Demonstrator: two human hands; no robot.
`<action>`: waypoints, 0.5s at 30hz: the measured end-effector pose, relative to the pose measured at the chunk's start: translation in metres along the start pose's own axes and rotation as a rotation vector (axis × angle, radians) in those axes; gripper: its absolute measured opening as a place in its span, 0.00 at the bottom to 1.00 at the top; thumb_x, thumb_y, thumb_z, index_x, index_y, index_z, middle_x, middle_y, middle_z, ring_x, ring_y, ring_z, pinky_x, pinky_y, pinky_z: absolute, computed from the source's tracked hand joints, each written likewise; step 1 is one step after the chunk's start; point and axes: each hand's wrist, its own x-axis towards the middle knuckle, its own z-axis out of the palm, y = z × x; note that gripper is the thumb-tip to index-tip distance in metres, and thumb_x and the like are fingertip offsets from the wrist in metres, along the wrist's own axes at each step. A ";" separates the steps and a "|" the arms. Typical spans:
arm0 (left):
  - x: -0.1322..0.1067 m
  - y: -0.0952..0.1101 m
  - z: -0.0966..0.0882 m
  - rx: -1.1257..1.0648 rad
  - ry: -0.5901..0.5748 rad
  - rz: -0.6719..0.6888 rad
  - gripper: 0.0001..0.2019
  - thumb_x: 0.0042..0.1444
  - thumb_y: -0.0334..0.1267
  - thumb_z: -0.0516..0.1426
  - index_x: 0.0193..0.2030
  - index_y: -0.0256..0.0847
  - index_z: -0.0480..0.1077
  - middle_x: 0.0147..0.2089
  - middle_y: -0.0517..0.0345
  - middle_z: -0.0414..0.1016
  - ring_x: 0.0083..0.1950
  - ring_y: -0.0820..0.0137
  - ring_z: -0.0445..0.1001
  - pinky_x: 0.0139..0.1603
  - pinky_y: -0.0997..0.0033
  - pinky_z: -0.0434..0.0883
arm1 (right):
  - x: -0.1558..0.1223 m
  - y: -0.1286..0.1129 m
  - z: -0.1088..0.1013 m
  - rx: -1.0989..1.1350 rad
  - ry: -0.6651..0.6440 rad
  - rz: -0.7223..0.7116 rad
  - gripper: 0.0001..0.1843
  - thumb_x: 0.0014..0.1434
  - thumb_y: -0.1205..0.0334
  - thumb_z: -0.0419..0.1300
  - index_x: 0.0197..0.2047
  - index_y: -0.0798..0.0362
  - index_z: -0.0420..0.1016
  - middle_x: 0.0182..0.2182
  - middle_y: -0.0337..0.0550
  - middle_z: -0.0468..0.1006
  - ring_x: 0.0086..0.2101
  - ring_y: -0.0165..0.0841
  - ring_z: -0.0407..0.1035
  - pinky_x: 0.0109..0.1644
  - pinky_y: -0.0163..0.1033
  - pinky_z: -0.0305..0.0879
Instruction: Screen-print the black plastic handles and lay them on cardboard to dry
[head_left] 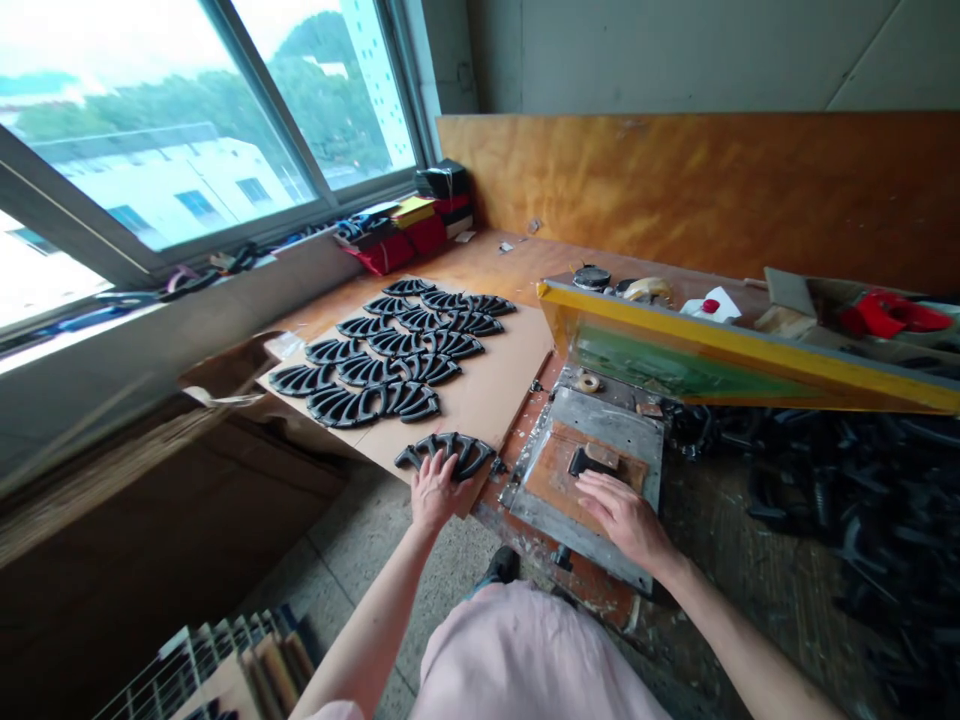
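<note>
Several black ribbed arched pieces (382, 370) lie in rows on a tan fibreboard sheet (487, 390). My left hand (433, 490) grips one more black arched piece (448, 452) at the sheet's near edge. My right hand (622, 520) rests flat on a brown pad (570, 480) set in a worn metal plate (592, 420). Just beyond its fingers sits a small black piece (589, 462) with a tan block (602, 456) on it. A yellow-framed silkscreen (750, 362) stands raised on hinges above the plate.
A heap of black parts (825, 480) covers the bench to the right of the plate. Bottles, tape and a red object (889, 315) lie behind the screen. Cardboard (165, 480) stands at left, with a wire rack (225, 660) below. Plywood (675, 180) backs the bench.
</note>
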 end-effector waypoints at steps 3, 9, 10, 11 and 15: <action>0.008 0.004 -0.006 -0.028 -0.043 -0.012 0.24 0.55 0.53 0.58 0.57 0.46 0.72 0.64 0.51 0.68 0.62 0.53 0.65 0.59 0.54 0.64 | -0.008 -0.005 -0.016 0.077 0.092 0.079 0.15 0.67 0.57 0.51 0.46 0.49 0.79 0.44 0.45 0.82 0.46 0.36 0.76 0.50 0.41 0.74; 0.024 0.007 -0.020 -0.015 0.046 -0.039 0.22 0.53 0.50 0.60 0.54 0.46 0.74 0.61 0.50 0.71 0.62 0.50 0.65 0.58 0.53 0.65 | -0.030 0.005 -0.033 0.075 0.200 0.167 0.16 0.66 0.53 0.52 0.43 0.49 0.79 0.39 0.44 0.83 0.39 0.34 0.78 0.42 0.33 0.75; 0.033 0.008 -0.021 -0.012 0.073 -0.033 0.23 0.54 0.51 0.60 0.55 0.46 0.74 0.62 0.50 0.70 0.63 0.50 0.64 0.59 0.53 0.64 | -0.033 0.008 -0.034 0.069 0.213 0.189 0.16 0.66 0.52 0.53 0.42 0.49 0.79 0.39 0.44 0.83 0.38 0.34 0.78 0.42 0.32 0.75; 0.047 0.009 -0.023 -0.015 0.095 -0.020 0.23 0.54 0.51 0.60 0.55 0.46 0.74 0.62 0.50 0.70 0.63 0.49 0.63 0.60 0.52 0.63 | -0.035 0.012 -0.034 0.063 0.224 0.214 0.16 0.65 0.51 0.53 0.42 0.48 0.80 0.38 0.44 0.83 0.38 0.34 0.79 0.42 0.31 0.75; 0.131 0.027 -0.031 -0.072 0.143 0.108 0.23 0.53 0.52 0.60 0.54 0.49 0.74 0.61 0.52 0.71 0.62 0.50 0.63 0.60 0.52 0.62 | -0.039 0.029 -0.029 0.034 0.257 0.361 0.18 0.63 0.47 0.55 0.43 0.48 0.81 0.40 0.43 0.83 0.40 0.34 0.79 0.43 0.29 0.74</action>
